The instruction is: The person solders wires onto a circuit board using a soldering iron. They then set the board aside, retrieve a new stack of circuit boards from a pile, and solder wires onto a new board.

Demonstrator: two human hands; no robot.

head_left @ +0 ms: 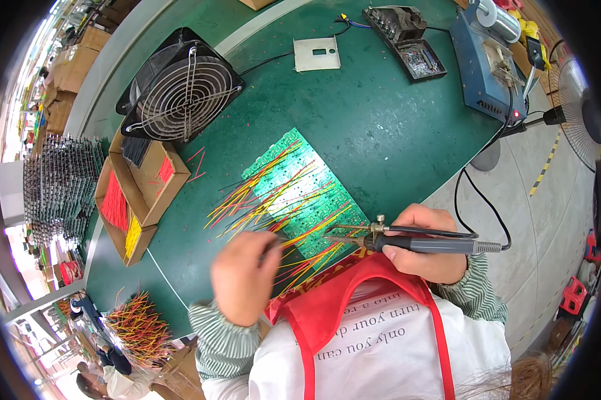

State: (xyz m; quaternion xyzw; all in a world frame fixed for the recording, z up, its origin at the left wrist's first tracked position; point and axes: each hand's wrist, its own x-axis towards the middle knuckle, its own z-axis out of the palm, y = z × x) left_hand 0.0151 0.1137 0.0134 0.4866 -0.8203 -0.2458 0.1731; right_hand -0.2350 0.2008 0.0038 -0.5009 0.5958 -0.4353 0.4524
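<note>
A soldering iron (pixel 440 245) with a metal solder-feed tube lies in my right hand (pixel 437 268), fingers closed round its grey and black handle. Its tip points left, over the lower right part of a green circuit board panel (pixel 324 172). Rows of red, yellow and black wires (pixel 237 200) stick out from the panel toward the left. Beside the panel's lower left edge, my left hand (pixel 240 273) is closed in a pinch near the wire ends. Something dark shows at its fingertips, too small and blurred to name.
A caged black fan (pixel 187 100) stands at the back left, near a cardboard tray (pixel 150 200) of sorted wires. Stacked boards (pixel 60 193) and a wire pile (pixel 140 327) lie farther left. A blue solder station (pixel 484 73) with a cord and an open black box (pixel 417 57) sit back right.
</note>
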